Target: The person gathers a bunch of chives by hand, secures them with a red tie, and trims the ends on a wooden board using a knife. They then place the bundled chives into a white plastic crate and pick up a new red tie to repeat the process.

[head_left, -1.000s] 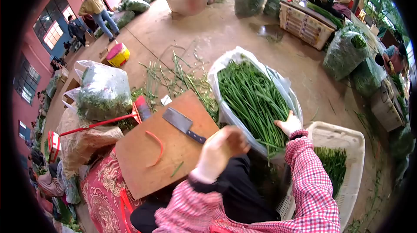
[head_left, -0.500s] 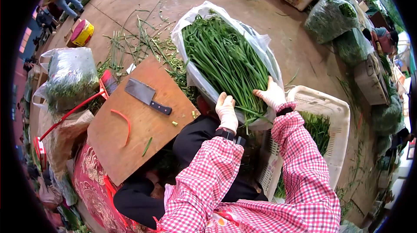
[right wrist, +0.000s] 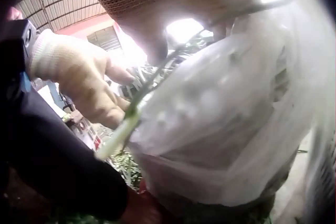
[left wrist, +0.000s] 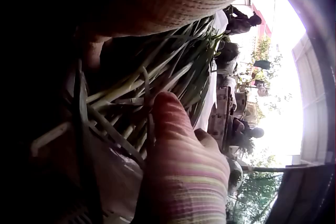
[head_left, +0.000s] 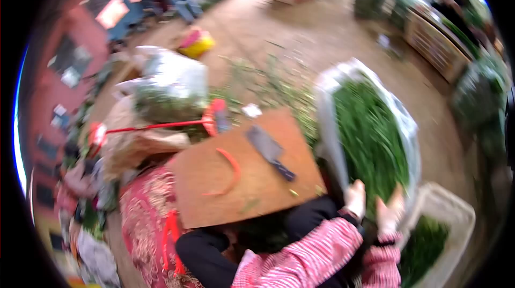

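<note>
A white plastic bag (head_left: 327,100) holds a thick bunch of long green chive-like stalks (head_left: 370,132). At the bag's near end my left hand (head_left: 355,200) lies against the left side of the stalks with fingers extended. Opposite it, my right hand (head_left: 390,211) rests at their right side, fingers pointing forward. Both hands wear striped knit gloves, and bare fingertips show. The left wrist view has pale stem ends (left wrist: 113,121) between the hands. One loose stalk (right wrist: 131,121) crosses the bag's outside in the right wrist view. The right fingertips are partly hidden there.
Left of the bag, a wooden board (head_left: 252,172) bears a cleaver (head_left: 267,148) and an orange-red strip (head_left: 234,170). A white crate (head_left: 456,210) with greens stands to the right. Beyond the board are a red-handled tool (head_left: 155,126), a filled plastic bag (head_left: 171,81) and scattered trimmings (head_left: 273,84).
My left hand has come from over my lap to the bag's near end, facing the right hand. The head view has swung down, then back up and left.
</note>
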Demonstrator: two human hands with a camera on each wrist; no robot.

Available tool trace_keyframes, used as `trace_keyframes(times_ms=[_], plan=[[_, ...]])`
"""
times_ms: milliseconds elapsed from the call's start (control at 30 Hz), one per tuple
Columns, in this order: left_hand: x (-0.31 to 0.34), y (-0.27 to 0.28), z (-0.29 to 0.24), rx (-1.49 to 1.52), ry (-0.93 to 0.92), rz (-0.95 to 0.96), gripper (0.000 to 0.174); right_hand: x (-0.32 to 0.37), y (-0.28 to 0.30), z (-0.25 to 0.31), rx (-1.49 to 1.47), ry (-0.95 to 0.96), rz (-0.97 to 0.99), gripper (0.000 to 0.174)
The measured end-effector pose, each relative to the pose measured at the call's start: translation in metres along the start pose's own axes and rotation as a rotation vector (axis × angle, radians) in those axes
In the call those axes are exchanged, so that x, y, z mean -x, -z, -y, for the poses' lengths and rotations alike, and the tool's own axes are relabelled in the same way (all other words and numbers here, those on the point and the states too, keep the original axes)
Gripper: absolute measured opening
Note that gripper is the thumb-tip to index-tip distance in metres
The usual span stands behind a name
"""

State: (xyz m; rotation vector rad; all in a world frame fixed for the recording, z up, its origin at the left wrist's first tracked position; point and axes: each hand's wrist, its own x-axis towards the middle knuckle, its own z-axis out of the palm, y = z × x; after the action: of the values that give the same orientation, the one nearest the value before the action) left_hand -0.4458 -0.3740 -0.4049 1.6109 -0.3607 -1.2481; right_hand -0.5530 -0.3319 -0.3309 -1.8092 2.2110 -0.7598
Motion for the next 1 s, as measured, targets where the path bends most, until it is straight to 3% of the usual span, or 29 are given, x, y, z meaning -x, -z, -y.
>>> trace_keyframes(times_ms=[33, 67, 133, 233, 300, 367, 467, 500, 567, 633, 700, 767, 800, 833, 867, 900, 933, 967, 1000], plan=[[-0.007, 0.000, 0.006, -0.090, 0.073, -0.008, 0.048, -0.002, 0.003, 0.000, -0.046, -0.082, 0.040, 0.084], [-0.018, -0.001, 0.023, -0.152, 0.103, 0.023, 0.056, 0.000, -0.026, -0.035, -0.053, -0.012, -0.058, 0.087], [-0.021, -0.002, 0.019, -0.197, 0.235, 0.079, 0.059, -0.004, -0.020, -0.012, -0.048, -0.148, -0.023, 0.091], [-0.009, -0.004, 0.011, -0.101, 0.250, 0.125, 0.062, -0.002, -0.024, 0.018, 0.066, -0.267, 0.167, 0.103], [-0.018, -0.004, 0.011, -0.176, 0.247, 0.166, 0.061, 0.001, -0.026, 0.021, 0.144, -0.209, 0.270, 0.115], [-0.036, -0.005, 0.027, -0.163, 0.316, 0.223, 0.064, 0.005, -0.023, 0.026, 0.157, -0.206, 0.303, 0.119], [-0.022, -0.002, 0.005, -0.161, 0.327, 0.237, 0.068, 0.010, -0.042, 0.008, 0.148, -0.221, 0.264, 0.120], [-0.019, -0.001, 0.004, -0.134, 0.322, 0.333, 0.068, 0.007, -0.045, 0.009, 0.148, -0.214, 0.263, 0.120], [-0.008, -0.003, -0.008, -0.184, 0.239, 0.353, 0.067, 0.003, -0.043, 0.028, 0.298, -0.348, 0.267, 0.120], [-0.005, -0.006, -0.007, -0.115, 0.260, 0.406, 0.063, -0.003, -0.044, 0.028, 0.319, -0.356, 0.233, 0.118], [0.003, -0.006, -0.008, -0.205, 0.212, 0.334, 0.058, -0.008, -0.035, 0.030, 0.265, -0.346, 0.252, 0.114], [0.005, -0.008, 0.014, 0.038, 0.092, 0.264, 0.052, -0.010, -0.039, 0.022, 0.296, -0.253, 0.211, 0.106], [0.017, -0.005, 0.005, 0.101, -0.069, 0.138, 0.044, -0.008, -0.048, 0.011, 0.295, -0.206, 0.145, 0.105], [0.026, 0.000, -0.008, 0.055, -0.160, 0.057, 0.038, -0.014, -0.025, 0.036, 0.047, -0.265, 0.228, 0.097], [0.030, 0.005, -0.012, 0.034, -0.100, 0.017, 0.040, -0.007, -0.025, 0.041, 0.188, -0.084, 0.040, 0.086], [0.033, 0.005, -0.009, 0.153, -0.033, -0.041, 0.038, -0.012, -0.014, 0.053, 0.217, -0.202, 0.195, 0.084], [0.028, 0.001, 0.009, 0.194, -0.062, -0.093, 0.037, -0.018, 0.000, 0.069, 0.220, -0.335, 0.331, 0.091], [0.033, 0.000, 0.002, 0.241, -0.061, -0.119, 0.034, -0.012, -0.016, 0.056, 0.331, -0.320, 0.272, 0.104], [0.028, 0.003, 0.011, 0.292, 0.085, -0.067, 0.030, -0.010, -0.028, 0.042, 0.350, -0.311, 0.273, 0.111]])
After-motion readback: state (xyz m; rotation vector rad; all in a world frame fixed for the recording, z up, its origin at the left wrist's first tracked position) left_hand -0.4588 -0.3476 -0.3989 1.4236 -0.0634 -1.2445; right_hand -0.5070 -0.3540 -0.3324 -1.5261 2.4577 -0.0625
